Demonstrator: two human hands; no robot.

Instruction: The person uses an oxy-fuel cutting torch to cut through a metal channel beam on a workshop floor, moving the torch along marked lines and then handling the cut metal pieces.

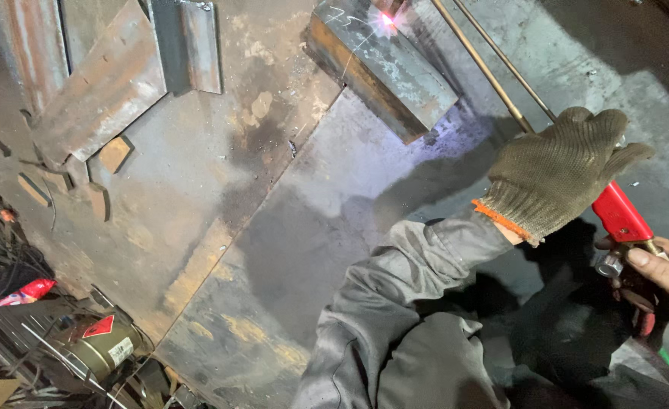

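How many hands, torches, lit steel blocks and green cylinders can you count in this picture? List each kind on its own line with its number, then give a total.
Hands: 2, gloved left hand and bare right hand
Torches: 1, red-handled torch
Lit steel blocks: 1, block
Green cylinders: 1, cylinder
Total: 5

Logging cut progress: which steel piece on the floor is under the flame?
The thick rectangular block at top centre, chalk-marked, with the torch flame glowing at its far end. The rusty angled plates at left lie untouched.
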